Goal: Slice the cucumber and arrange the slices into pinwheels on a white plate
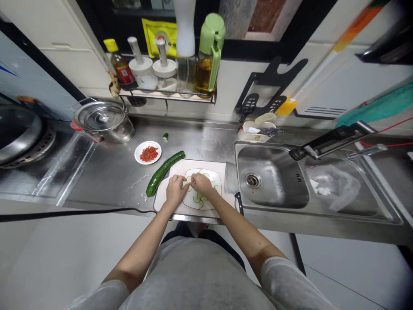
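My left hand point(176, 190) and my right hand point(201, 184) meet over a white squarish plate point(208, 206). Both are closed, fingertips pinched close together at a thin cucumber slice, mostly covered by the fingers. Other pale cucumber slices point(199, 199) lie on the plate, several fanned out near its front and some along its far and right sides. Beneath the plate is a light cutting board point(167, 205). A whole-looking dark green cucumber point(164, 173) rests slantwise against the board's left edge. On the board's right side lies a kitchen knife point(231, 178) with a black handle.
Left of the cucumber stands a small white dish point(138, 156) of chopped red bits. A cucumber end point(165, 136) lies behind. A lidded steel pot point(108, 125) stands at back left, the sink point(274, 181) is at right, and a condiment rack point(167, 95) hangs above.
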Demonstrator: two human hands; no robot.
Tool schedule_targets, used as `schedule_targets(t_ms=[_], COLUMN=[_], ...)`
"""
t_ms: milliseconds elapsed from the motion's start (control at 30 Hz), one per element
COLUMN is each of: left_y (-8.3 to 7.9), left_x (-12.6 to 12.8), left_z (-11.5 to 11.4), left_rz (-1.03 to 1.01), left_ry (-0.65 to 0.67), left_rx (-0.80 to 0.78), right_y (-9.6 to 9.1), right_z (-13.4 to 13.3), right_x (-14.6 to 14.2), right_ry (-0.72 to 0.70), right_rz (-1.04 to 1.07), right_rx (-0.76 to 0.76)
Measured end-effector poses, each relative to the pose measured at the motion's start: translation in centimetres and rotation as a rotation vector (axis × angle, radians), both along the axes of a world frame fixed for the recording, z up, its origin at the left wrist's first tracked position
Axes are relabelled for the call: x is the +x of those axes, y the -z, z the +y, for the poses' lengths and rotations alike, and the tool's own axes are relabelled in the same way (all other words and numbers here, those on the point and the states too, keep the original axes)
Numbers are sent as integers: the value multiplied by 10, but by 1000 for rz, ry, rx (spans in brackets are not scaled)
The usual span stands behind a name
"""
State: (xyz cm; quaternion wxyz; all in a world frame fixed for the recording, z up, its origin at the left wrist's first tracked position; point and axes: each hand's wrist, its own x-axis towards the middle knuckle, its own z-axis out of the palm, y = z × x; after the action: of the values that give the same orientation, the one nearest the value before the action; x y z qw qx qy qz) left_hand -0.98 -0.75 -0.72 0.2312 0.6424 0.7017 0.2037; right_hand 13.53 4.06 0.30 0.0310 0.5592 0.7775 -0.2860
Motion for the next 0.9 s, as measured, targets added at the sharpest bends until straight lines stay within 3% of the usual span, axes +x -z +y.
schedule_targets(t_ms=[167, 400, 633, 900], left_y=[4, 3, -4, -3], left_x=[2, 1, 2, -8], left_z=[3, 5, 3, 0], left_rz=[9, 4, -52, -84], left_ry=[16, 10, 11, -135], left_rx=[14, 19, 33, 99], right_y=[-5, -21, -16, -18], right_z=[0, -4, -33, -60], right_x=[2, 36, 85, 108], right_ry=[32, 264, 462, 617], right_rz=[29, 256, 359, 359], right_rx=[5, 149, 197, 233])
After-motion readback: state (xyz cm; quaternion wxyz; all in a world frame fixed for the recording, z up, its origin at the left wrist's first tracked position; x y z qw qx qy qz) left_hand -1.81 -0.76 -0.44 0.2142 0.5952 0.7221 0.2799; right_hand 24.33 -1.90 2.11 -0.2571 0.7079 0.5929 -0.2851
